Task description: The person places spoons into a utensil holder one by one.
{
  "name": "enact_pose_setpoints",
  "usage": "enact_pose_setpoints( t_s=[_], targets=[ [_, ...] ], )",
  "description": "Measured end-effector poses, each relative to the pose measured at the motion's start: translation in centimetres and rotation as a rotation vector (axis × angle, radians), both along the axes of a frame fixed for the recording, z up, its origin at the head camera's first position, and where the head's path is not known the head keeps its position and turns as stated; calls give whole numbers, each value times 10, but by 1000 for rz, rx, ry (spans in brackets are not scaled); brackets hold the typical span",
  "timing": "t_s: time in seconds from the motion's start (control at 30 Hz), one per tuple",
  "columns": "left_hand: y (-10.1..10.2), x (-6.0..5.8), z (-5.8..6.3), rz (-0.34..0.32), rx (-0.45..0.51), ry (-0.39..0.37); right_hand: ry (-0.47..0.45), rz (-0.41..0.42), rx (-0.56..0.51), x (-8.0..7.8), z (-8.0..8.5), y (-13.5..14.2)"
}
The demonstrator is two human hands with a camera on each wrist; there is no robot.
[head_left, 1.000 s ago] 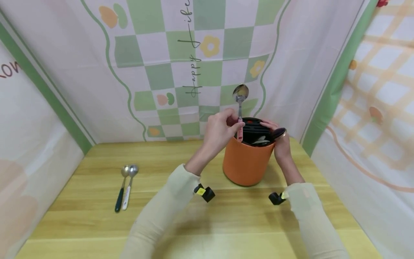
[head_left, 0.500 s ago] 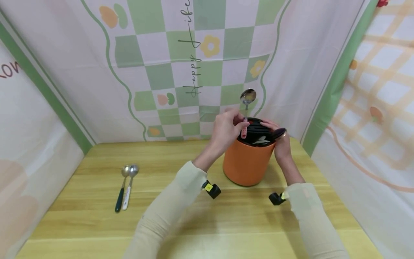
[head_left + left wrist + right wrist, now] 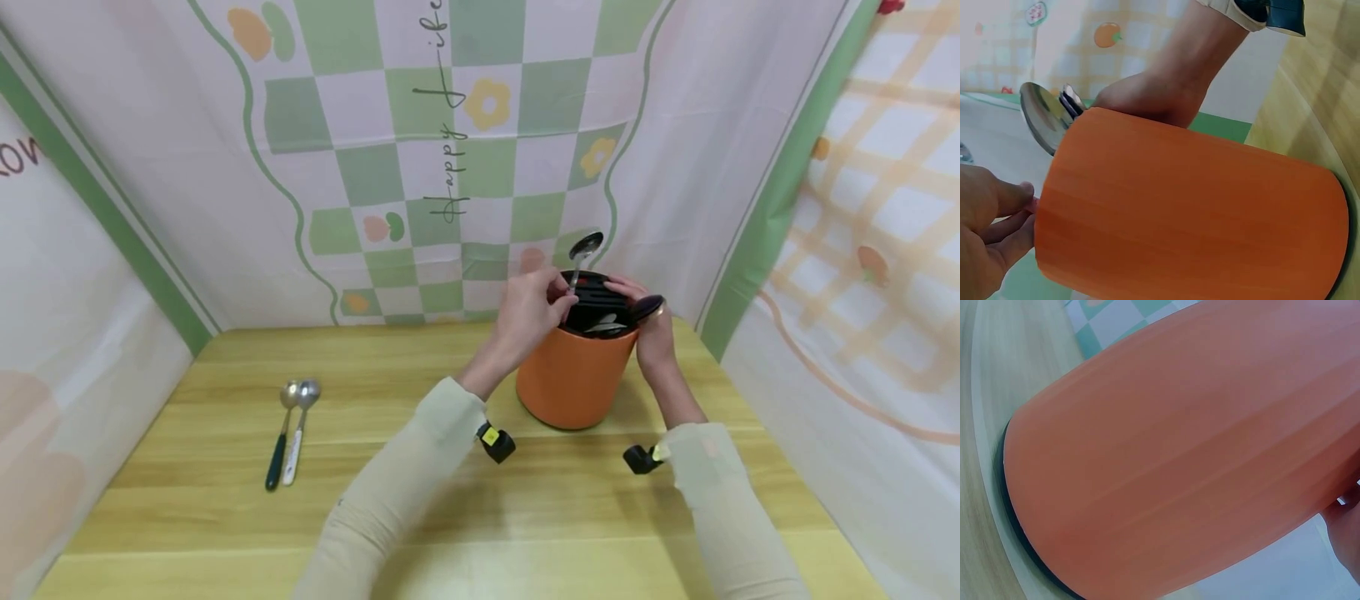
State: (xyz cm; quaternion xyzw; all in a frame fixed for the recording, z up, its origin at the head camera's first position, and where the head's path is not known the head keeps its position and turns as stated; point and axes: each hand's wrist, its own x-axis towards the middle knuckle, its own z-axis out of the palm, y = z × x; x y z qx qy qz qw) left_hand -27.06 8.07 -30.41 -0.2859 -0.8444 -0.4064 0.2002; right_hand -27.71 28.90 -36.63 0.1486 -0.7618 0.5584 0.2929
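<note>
My left hand (image 3: 528, 312) pinches a spoon between thumb and fingers at the left of the orange utensil holder (image 3: 573, 379). The spoon's metal bowl (image 3: 586, 245) points up and its lower handle is hidden behind the fingers and rim. A bit of pink handle (image 3: 1033, 205) shows at the fingertips in the left wrist view. My right hand (image 3: 656, 337) rests against the holder's right side, its straight fingers lying along the rim; its thumb is hidden. Inside the holder's black slotted top (image 3: 592, 302) stand other utensils, including a spoon with a dark-looking bowl (image 3: 648, 307).
On the wooden table (image 3: 225, 533) to the left lie two metal spoons side by side, one with a dark green handle (image 3: 276, 461), one with a white handle (image 3: 293, 457). Patterned cloth (image 3: 480, 125) hangs behind and at both sides.
My left hand has moved right and lowered the spoon; its bowl sits lower and the pink handle has sunk from sight in the head view. My right hand and the holder stay put.
</note>
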Motion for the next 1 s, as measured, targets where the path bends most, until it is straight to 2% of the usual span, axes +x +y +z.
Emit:
enact_pose_setpoints(
  t_s=[0.43,0.7,0.87,1.0],
  targets=[
    [3,0,-1,36,-71,23,-11,-15,16,-3,-2,2],
    [4,-2,-2,49,-87,11,-14,-13,6,12,11,-9],
    [4,-1,-2,55,-90,12,-1,-24,16,3,2,-3],
    [1,2,-2,36,-96,11,20,-6,5,-2,-3,2]
  ],
)
